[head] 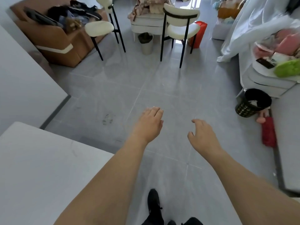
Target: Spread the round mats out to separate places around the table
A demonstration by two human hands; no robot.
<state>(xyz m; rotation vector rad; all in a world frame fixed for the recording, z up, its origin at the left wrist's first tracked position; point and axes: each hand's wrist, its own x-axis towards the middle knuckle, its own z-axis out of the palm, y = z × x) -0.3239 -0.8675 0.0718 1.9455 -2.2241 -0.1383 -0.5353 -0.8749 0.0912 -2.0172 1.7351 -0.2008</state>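
Note:
No round mat shows in the head view. A corner of the pale grey table (40, 159) fills the lower left, and its visible surface is bare. Both my arms reach forward over the grey tiled floor, away from the table. My left hand (149, 122) is palm down, fingers loosely together, holding nothing. To its right, my right hand (203, 135) hangs with fingers slightly curled and apart, also empty.
Two white chairs with black legs (103, 28) (181, 28) stand ahead. A brown box of clothes (61, 39) sits far left. A black waste bin (253, 103) and a red item (268, 135) lie right, by a white cabinet (266, 82). My black shoe (154, 203) is below.

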